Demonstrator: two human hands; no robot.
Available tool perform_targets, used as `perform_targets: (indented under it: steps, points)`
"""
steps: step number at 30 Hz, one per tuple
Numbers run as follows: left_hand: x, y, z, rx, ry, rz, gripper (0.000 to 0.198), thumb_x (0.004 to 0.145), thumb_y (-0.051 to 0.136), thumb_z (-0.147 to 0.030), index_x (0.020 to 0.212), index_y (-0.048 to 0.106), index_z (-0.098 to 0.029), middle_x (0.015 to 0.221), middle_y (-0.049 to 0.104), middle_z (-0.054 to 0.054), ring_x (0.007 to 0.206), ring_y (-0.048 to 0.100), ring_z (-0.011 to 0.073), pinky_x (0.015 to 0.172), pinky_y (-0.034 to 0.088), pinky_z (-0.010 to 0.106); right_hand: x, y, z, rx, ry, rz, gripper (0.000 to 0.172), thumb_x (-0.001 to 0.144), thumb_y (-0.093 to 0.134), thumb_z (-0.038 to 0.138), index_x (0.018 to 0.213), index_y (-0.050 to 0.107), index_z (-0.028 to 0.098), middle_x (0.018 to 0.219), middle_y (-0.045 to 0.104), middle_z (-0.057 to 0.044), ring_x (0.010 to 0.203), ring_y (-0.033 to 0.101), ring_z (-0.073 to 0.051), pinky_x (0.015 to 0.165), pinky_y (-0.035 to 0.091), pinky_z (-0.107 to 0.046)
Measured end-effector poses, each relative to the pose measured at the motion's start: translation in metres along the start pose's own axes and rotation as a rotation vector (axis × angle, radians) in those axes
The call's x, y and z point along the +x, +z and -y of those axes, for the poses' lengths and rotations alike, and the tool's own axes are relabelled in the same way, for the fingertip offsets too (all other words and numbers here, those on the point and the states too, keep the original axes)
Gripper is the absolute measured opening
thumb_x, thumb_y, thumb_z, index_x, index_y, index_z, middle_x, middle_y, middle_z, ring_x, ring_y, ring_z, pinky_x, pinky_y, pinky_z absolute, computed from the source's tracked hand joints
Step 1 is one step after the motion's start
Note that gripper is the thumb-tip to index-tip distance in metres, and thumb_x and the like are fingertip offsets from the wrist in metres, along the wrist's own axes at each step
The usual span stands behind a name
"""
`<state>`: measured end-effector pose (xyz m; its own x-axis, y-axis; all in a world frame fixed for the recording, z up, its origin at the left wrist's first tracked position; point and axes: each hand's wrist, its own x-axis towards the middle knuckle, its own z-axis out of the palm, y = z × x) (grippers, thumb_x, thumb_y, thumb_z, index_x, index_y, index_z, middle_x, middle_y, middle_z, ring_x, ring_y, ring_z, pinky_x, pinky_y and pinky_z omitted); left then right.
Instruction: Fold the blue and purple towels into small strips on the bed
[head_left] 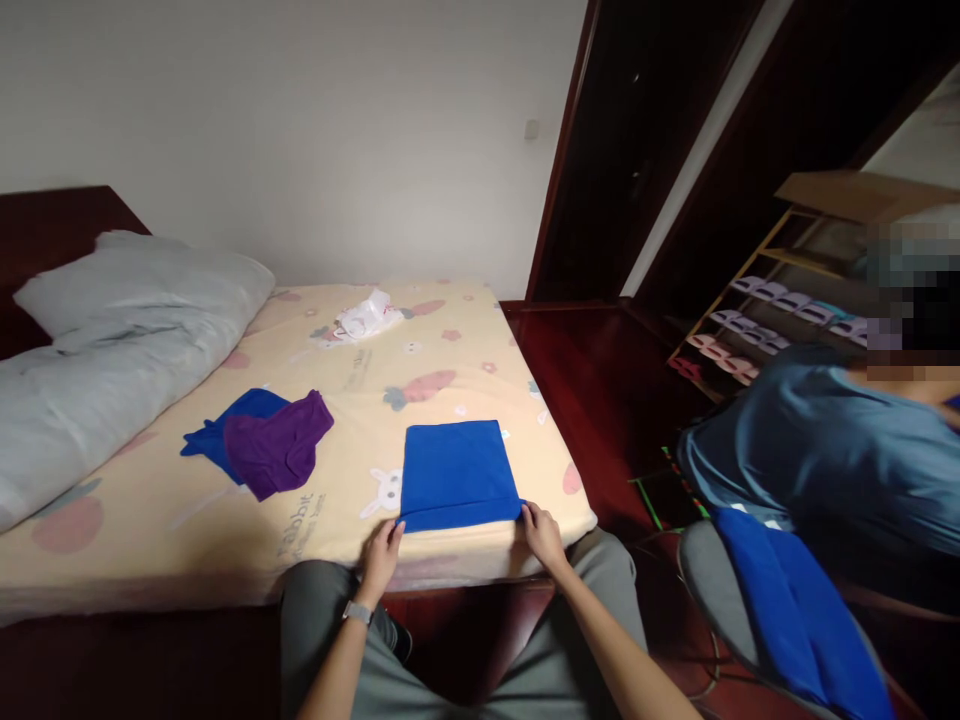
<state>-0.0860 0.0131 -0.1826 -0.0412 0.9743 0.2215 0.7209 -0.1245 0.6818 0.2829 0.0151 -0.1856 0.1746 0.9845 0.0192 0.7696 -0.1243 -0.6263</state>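
A blue cloth (459,465) lies flat in a near-square on the bed's front edge, a narrow strip turned up along its near side. My left hand (384,552), with a watch on its wrist, pinches the near left corner. At the near right corner my right hand (543,532) pinches the same strip. To the left, a purple garment that looks like underpants (279,445) lies partly over another blue cloth (259,404).
A crumpled white plastic bag (367,316) sits farther back on the patterned bed sheet (450,340). Grey bedding (150,350) is heaped at left. At right a person in a blue shirt (802,430) is beside a chair draped with blue cloth (802,600); a shoe rack (765,310) stands behind.
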Motion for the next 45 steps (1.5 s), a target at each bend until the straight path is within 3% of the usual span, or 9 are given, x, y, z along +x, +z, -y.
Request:
perform_targets:
  steps: [5, 10, 14, 18, 22, 29, 35, 39, 45]
  points:
    - [0.006, 0.015, -0.007, 0.082, -0.007, -0.131, 0.046, 0.097, 0.038, -0.052, 0.100, 0.070, -0.020, 0.100, 0.074, 0.012, 0.094, 0.069, 0.0259, 0.088, 0.053, 0.041, 0.008, -0.003, 0.008, -0.090, 0.020, 0.004, 0.051, 0.100, 0.025, 0.039, 0.116, 0.067, 0.015, 0.097, 0.073, -0.014, 0.094, 0.068, -0.028, 0.085, 0.049, -0.037]
    - [-0.007, 0.018, -0.002, 0.110, 0.072, -0.158, 0.042, 0.093, 0.048, -0.055, 0.100, 0.071, -0.021, 0.100, 0.074, 0.011, 0.096, 0.067, 0.0272, 0.090, 0.052, 0.042, -0.005, 0.004, 0.001, 0.042, -0.059, -0.051, 0.052, 0.098, 0.034, 0.050, 0.118, 0.067, 0.016, 0.112, 0.071, -0.014, 0.105, 0.064, -0.030, 0.093, 0.048, -0.039]
    - [-0.002, 0.019, 0.000, 0.144, 0.050, -0.177, 0.041, 0.098, 0.040, -0.048, 0.101, 0.071, -0.020, 0.101, 0.074, 0.011, 0.095, 0.068, 0.0260, 0.089, 0.052, 0.041, -0.008, 0.008, -0.002, 0.066, -0.087, -0.082, 0.054, 0.099, 0.032, 0.052, 0.111, 0.070, 0.015, 0.109, 0.072, -0.015, 0.103, 0.065, -0.031, 0.094, 0.047, -0.041]
    - [0.014, 0.021, -0.002, 0.241, 0.020, -0.168, 0.043, 0.099, 0.035, -0.043, 0.104, 0.071, -0.020, 0.101, 0.075, 0.012, 0.094, 0.068, 0.0266, 0.088, 0.051, 0.040, 0.005, 0.006, 0.004, -0.007, -0.040, -0.060, 0.058, 0.102, 0.022, 0.046, 0.119, 0.066, 0.013, 0.107, 0.073, -0.016, 0.097, 0.068, -0.030, 0.086, 0.049, -0.038]
    - [0.021, 0.022, -0.002, 0.277, 0.028, -0.146, 0.041, 0.098, 0.036, -0.038, 0.104, 0.072, -0.019, 0.098, 0.074, 0.013, 0.096, 0.066, 0.0282, 0.088, 0.048, 0.042, 0.019, 0.000, 0.009, -0.183, -0.003, 0.013, 0.050, 0.103, 0.023, 0.038, 0.120, 0.065, 0.015, 0.097, 0.074, -0.014, 0.089, 0.070, -0.026, 0.078, 0.048, -0.032]
    - [0.021, 0.010, -0.001, 0.302, 0.120, -0.071, 0.033, 0.098, 0.044, -0.039, 0.105, 0.072, -0.023, 0.102, 0.075, 0.010, 0.100, 0.064, 0.0274, 0.091, 0.044, 0.041, 0.023, -0.014, 0.014, -0.308, -0.079, 0.044, 0.041, 0.102, 0.032, 0.032, 0.113, 0.069, 0.017, 0.093, 0.073, -0.015, 0.089, 0.067, -0.027, 0.080, 0.046, -0.034]
    - [0.007, 0.014, -0.001, 0.307, 0.108, -0.160, 0.035, 0.095, 0.050, -0.049, 0.107, 0.067, -0.021, 0.101, 0.074, 0.011, 0.096, 0.066, 0.0269, 0.089, 0.046, 0.040, 0.009, -0.004, 0.013, -0.099, -0.041, -0.039, 0.046, 0.099, 0.036, 0.047, 0.112, 0.068, 0.016, 0.106, 0.072, -0.014, 0.098, 0.066, -0.030, 0.085, 0.049, -0.037]
    - [0.002, 0.019, 0.000, 0.270, 0.109, -0.244, 0.034, 0.097, 0.049, -0.044, 0.116, 0.060, -0.019, 0.103, 0.073, 0.011, 0.096, 0.067, 0.0271, 0.086, 0.049, 0.041, 0.008, 0.003, 0.002, 0.002, -0.057, -0.067, 0.048, 0.097, 0.037, 0.048, 0.113, 0.068, 0.014, 0.110, 0.072, -0.015, 0.101, 0.067, -0.030, 0.091, 0.050, -0.040]
    - [0.009, 0.019, 0.002, 0.192, 0.171, -0.211, 0.023, 0.099, 0.045, -0.037, 0.108, 0.059, -0.021, 0.101, 0.073, 0.010, 0.092, 0.069, 0.0245, 0.082, 0.054, 0.039, 0.015, -0.005, -0.013, 0.167, -0.104, -0.005, 0.048, 0.095, 0.042, 0.047, 0.116, 0.068, 0.014, 0.115, 0.072, -0.015, 0.106, 0.068, -0.029, 0.096, 0.052, -0.041]
